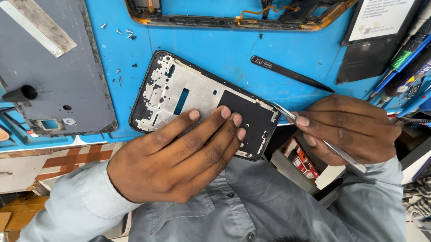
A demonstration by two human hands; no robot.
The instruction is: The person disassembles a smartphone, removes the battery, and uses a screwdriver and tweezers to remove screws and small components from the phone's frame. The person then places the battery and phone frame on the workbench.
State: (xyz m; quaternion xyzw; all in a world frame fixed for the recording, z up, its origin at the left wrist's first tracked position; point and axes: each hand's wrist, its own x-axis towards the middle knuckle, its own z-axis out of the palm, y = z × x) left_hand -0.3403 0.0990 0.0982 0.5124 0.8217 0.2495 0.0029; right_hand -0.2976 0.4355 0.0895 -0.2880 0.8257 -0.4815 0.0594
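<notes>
A phone's inner frame [184, 95], silver metal with a black patch and black rim, lies tilted on the blue work mat [221, 52]. My left hand [173, 155] rests flat on it, fingertips pressing its lower middle. My right hand [351, 128] pinches metal tweezers [286, 113], whose tip touches the frame's right corner.
A black pry stick [291, 74] lies on the mat to the right of the frame. A grey phone back cover [50, 70] sits at left, another orange-edged phone frame [249, 8] at top, a battery [391, 4] and several pens and tools at right. Small screws [125, 33] are scattered at the upper left.
</notes>
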